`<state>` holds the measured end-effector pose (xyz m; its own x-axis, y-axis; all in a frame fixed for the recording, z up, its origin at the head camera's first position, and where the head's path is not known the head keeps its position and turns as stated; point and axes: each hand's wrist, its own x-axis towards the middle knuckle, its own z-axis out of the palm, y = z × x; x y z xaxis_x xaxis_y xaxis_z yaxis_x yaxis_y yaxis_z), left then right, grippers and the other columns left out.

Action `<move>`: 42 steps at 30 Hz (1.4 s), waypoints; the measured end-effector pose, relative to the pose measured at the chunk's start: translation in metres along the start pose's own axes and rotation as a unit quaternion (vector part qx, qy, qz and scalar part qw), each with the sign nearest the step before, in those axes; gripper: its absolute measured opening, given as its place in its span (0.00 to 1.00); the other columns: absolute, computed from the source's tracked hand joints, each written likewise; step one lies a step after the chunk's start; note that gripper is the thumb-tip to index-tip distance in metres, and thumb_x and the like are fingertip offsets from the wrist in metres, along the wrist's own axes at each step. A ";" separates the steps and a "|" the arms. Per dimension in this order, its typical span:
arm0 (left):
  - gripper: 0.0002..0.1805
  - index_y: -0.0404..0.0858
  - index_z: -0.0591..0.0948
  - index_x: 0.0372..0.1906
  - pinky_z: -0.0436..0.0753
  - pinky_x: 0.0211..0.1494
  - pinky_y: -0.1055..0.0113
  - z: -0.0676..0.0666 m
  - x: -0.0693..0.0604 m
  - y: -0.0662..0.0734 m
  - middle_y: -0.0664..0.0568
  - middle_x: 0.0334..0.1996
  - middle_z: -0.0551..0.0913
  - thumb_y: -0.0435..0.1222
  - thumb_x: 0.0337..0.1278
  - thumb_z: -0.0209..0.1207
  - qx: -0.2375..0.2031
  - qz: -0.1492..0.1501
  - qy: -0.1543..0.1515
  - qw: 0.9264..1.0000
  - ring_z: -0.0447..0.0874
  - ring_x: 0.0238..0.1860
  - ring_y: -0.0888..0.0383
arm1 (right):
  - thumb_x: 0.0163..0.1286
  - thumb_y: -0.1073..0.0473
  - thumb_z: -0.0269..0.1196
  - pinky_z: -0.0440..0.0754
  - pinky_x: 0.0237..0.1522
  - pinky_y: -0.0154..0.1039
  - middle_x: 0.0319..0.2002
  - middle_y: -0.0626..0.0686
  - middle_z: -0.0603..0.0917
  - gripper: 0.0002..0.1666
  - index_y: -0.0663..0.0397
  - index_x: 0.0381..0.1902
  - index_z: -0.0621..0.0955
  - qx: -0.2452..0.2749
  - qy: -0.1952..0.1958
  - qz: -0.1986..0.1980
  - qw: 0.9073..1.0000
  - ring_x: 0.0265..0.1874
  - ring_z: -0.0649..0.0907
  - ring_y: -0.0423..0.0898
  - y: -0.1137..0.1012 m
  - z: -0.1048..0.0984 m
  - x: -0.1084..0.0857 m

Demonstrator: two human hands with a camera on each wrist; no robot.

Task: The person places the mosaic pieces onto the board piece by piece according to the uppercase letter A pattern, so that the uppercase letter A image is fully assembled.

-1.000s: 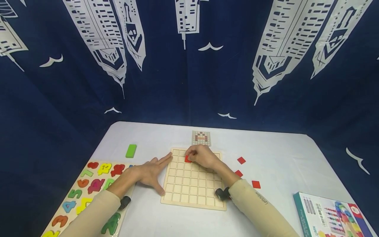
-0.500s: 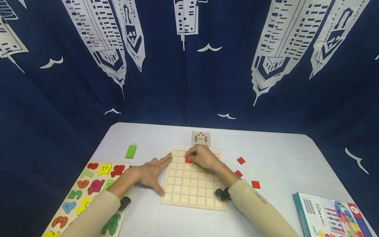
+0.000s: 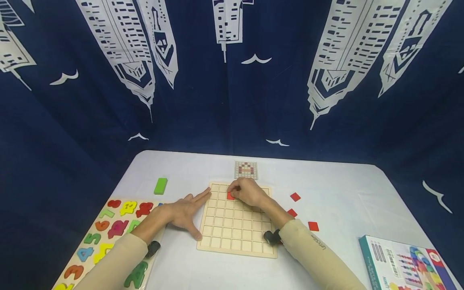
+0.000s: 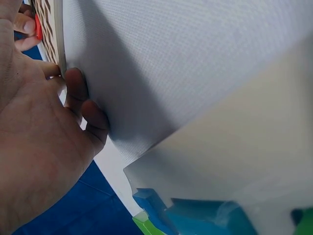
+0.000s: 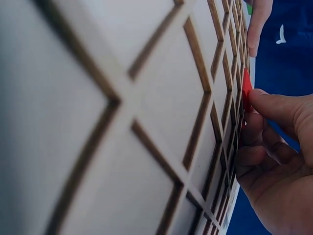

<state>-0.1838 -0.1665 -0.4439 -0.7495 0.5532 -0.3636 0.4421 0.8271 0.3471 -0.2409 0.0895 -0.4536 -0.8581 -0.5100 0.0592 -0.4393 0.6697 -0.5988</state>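
A wooden grid board (image 3: pixel 226 232) lies flat on the white table. The left hand (image 3: pixel 185 213) is spread at its left side, fingers fairly straight, with fingertips and thumb touching the board's left edge; the left wrist view shows this hand (image 4: pixel 44 127) from the palm side. Over the board's upper part, the right hand (image 3: pixel 249 191) pinches a red square tile (image 3: pixel 230 196) between thumb and fingers, at a cell in the second row. In the right wrist view the thumb of the right hand (image 5: pixel 281 142) lies against the red tile (image 5: pixel 246 92). Some cells are hidden under the right hand.
Behind the board lies a pattern card (image 3: pixel 246 170). Loose red tiles (image 3: pixel 295 197) lie to the right, with a boxed set (image 3: pixel 406 262) at the front right. A green block (image 3: pixel 160 186) and a number puzzle board (image 3: pixel 85 237) are on the left.
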 end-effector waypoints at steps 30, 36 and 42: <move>0.75 0.53 0.39 0.73 0.57 0.61 0.38 -0.001 -0.001 0.001 0.64 0.72 0.30 0.70 0.12 0.67 -0.003 -0.003 -0.002 1.000 0.43 0.67 0.33 | 0.60 0.62 0.64 0.77 0.34 0.32 0.32 0.42 0.81 0.08 0.48 0.38 0.85 -0.009 -0.010 -0.001 1.000 0.31 0.77 0.37 -0.001 -0.001 -0.001; 0.76 0.53 0.39 0.73 0.58 0.61 0.38 0.000 -0.001 -0.001 0.64 0.72 0.30 0.71 0.11 0.67 0.003 0.003 0.002 1.000 0.44 0.67 0.32 | 0.61 0.59 0.63 0.76 0.35 0.32 0.32 0.39 0.81 0.08 0.46 0.38 0.85 -0.013 -0.002 -0.011 1.000 0.32 0.77 0.37 -0.004 -0.006 -0.002; 0.76 0.52 0.38 0.73 0.58 0.61 0.38 0.001 0.000 -0.001 0.63 0.72 0.30 0.71 0.11 0.66 0.007 0.008 0.003 1.000 0.44 0.66 0.31 | 0.60 0.60 0.64 0.76 0.35 0.35 0.32 0.40 0.81 0.08 0.45 0.38 0.85 0.001 -0.004 -0.003 1.000 0.32 0.76 0.38 0.002 -0.018 -0.010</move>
<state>-0.1837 -0.1671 -0.4446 -0.7451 0.5665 -0.3520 0.4611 0.8189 0.3417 -0.2379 0.1057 -0.4405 -0.8540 -0.5172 0.0565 -0.4432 0.6661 -0.5999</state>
